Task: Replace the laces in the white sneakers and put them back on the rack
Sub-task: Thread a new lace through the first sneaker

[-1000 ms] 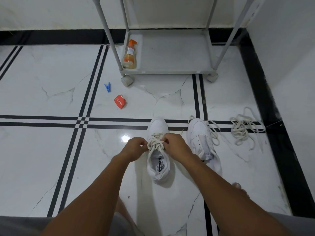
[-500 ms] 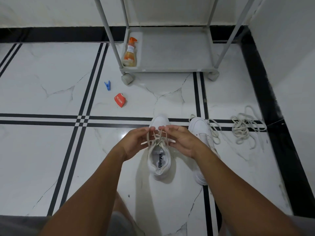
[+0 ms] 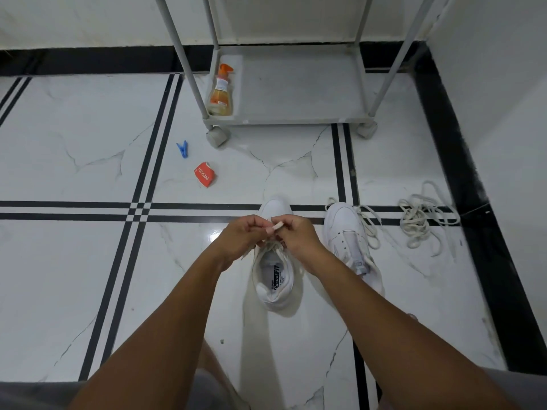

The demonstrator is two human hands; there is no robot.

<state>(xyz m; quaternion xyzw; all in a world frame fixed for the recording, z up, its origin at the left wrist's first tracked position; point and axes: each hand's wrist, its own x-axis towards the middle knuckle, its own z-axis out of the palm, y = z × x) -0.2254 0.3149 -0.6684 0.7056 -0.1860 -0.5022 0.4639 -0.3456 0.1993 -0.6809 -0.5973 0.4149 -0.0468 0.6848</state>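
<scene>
A white sneaker (image 3: 275, 279) stands on the floor in front of me, toe pointing away. Above its tongue, my left hand (image 3: 241, 238) and my right hand (image 3: 297, 236) meet and pinch the cream lace (image 3: 276, 226) between them; the lace runs down to the eyelets. The second white sneaker (image 3: 346, 232) lies just to the right with no lace in its eyelets and a loose lace (image 3: 368, 224) beside it. A tangled pile of laces (image 3: 420, 223) sits further right. The grey rack (image 3: 296, 93) stands at the back.
An orange spray bottle (image 3: 220, 93) stands on the rack's bottom shelf at its left corner. A blue clothes peg (image 3: 183, 149) and a crumpled red packet (image 3: 204, 174) lie on the white marble floor at left. A white wall (image 3: 503, 113) closes off the right side.
Both hands have lifted from the sneaker's eyelets and come together higher up, drawing the lace ends upward. The sneakers have stayed in place.
</scene>
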